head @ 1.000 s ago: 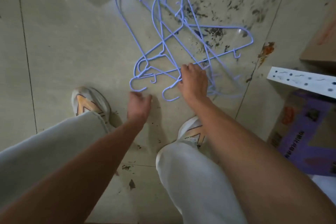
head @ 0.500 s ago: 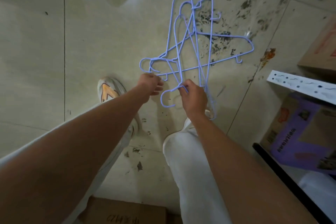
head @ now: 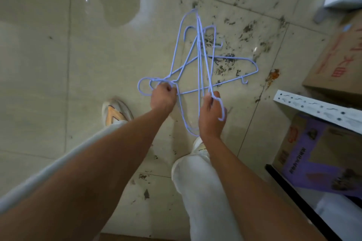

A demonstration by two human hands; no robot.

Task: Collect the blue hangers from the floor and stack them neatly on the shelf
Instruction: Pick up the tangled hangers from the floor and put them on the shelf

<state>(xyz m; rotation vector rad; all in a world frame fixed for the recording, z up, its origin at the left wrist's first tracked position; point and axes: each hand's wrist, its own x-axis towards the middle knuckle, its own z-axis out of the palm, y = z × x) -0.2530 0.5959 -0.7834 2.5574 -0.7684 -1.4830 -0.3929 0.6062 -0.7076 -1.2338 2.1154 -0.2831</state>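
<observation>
- Blue wire hangers, a tangled bunch of them, fan out ahead of both hands over the beige tiled floor.
- left hand is closed in a fist on the hook ends, with the hook loops poking out just to its left.
- right hand is clamped on a few wires too; one hook curls round just to its right and a loop droops between the two hands.
- hands sit near each other but not touching, and the bundle bridges the gap.
- room-wise: left of the left hand is wide open tile, only a sneaker below it.
- right of the right hand gets tight: white perforated shelf rail, a purple printed box under it, and a brown cardboard box further ahead.
- dark grimy marks on the tile right under the hangers; can't tell if any hanger is touching the floor.
</observation>
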